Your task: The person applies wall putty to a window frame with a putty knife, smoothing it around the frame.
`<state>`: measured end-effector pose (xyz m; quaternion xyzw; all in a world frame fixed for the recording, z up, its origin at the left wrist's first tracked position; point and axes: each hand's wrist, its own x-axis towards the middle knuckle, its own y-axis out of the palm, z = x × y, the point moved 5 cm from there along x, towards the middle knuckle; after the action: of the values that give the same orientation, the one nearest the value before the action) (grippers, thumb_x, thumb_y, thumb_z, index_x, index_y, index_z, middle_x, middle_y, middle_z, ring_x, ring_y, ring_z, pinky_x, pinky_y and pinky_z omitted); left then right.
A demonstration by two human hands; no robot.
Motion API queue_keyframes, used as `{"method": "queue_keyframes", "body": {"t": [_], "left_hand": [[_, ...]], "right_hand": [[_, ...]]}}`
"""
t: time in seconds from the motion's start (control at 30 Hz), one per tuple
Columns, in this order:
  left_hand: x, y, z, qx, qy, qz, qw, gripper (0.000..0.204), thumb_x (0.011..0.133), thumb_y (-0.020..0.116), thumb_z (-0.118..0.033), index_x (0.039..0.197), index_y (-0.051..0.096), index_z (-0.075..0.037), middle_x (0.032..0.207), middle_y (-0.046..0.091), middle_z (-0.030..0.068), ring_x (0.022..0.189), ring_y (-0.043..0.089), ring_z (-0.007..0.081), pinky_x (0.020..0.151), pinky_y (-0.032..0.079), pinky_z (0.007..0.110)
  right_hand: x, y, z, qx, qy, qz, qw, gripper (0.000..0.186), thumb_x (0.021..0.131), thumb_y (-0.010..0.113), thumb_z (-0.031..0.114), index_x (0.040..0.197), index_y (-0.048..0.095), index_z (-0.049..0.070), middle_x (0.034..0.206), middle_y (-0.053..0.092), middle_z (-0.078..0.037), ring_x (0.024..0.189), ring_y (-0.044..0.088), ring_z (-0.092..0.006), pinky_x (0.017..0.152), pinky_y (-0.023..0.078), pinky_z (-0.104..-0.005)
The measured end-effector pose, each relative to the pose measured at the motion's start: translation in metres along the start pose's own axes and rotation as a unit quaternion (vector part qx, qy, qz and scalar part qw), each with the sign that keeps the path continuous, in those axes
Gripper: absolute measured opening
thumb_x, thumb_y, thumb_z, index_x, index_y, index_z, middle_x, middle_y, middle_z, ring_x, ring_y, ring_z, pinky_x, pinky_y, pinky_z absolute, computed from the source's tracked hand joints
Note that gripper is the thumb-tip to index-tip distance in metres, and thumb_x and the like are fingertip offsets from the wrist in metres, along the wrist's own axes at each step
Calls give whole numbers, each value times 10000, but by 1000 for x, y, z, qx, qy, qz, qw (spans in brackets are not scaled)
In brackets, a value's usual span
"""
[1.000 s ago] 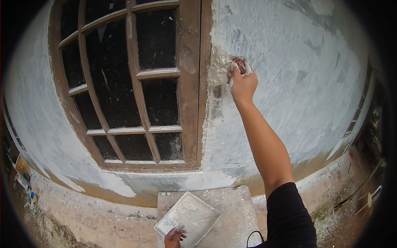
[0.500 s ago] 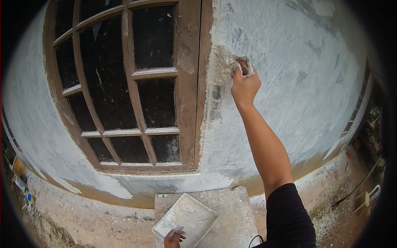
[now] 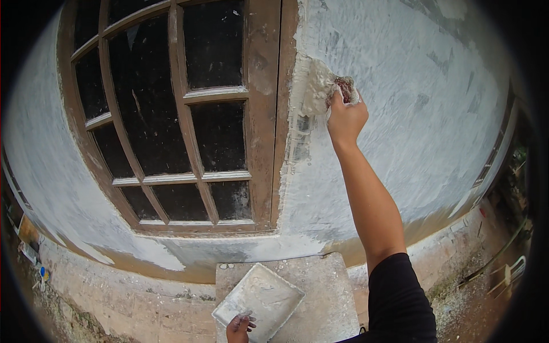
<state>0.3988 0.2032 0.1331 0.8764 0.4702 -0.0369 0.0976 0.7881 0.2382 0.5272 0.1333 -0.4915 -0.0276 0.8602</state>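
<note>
We see a brown wooden window frame just left of the work, and below, on the table, a paste-smeared tray; our left hand curls at its near edge, gripping or not we cannot tell. Since a second ago, our right hand has shifted slightly farther from the frame, pinching the dark-red, paste-caked tool at the whitish wall, beside a lumpy wet patch.

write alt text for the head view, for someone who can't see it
The right hand holds what looks like a smeared reddish pad at a pale wall, beside thick paste right of a brown-framed window. Below, the left hand is at the near side of a smeared tray.
</note>
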Motion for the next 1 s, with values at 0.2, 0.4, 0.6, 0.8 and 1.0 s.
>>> {"method": "queue_keyframes", "body": {"t": [0.2, 0.4, 0.6, 0.8, 1.0], "left_hand": [[-5, -4, 16, -20, -14, -21, 1000, 387, 887, 476, -345, 1090, 579, -31, 880, 609, 52, 725, 544, 126, 632, 430, 255], [-11, -4, 22, -20, -13, -20, 1000, 384, 890, 478, -336, 1086, 572, -20, 880, 607, 58, 723, 546, 130, 628, 433, 249], [-15, -8, 25, -29, -17, -32, 999, 386, 887, 493, -338, 1093, 570, -21, 882, 611, 58, 725, 549, 125, 618, 434, 244], [-17, -4, 25, -29, -16, -30, 999, 384, 893, 483, -337, 1093, 573, -21, 880, 615, 55, 722, 551, 122, 617, 434, 243], [-18, -3, 22, -25, -6, -26, 999, 375, 895, 480, -327, 1094, 574, -24, 878, 616, 56, 716, 555, 121, 614, 436, 246]], "right_hand": [[14, -16, 13, 10, 23, -6, 1000, 164, 744, 569, 111, 827, 615, -22, 692, 632, -104, 632, 589, -186, 619, 443, -301], [22, -14, -9, 37, 41, 40, 998, 189, 745, 582, 126, 853, 625, -23, 722, 643, -108, 654, 595, -180, 637, 445, -300], [7, -1, 15, 1, 24, 61, 998, 194, 742, 585, 118, 870, 624, -22, 735, 644, -127, 662, 602, -206, 650, 451, -308], [-1, 15, 18, 8, 21, 38, 999, 197, 723, 586, 100, 848, 601, -51, 691, 620, -163, 629, 593, -260, 635, 448, -334], [4, 10, 3, -27, -75, -19, 997, 169, 712, 589, 89, 824, 603, -38, 708, 607, -177, 648, 587, -318, 623, 447, -361]]}}
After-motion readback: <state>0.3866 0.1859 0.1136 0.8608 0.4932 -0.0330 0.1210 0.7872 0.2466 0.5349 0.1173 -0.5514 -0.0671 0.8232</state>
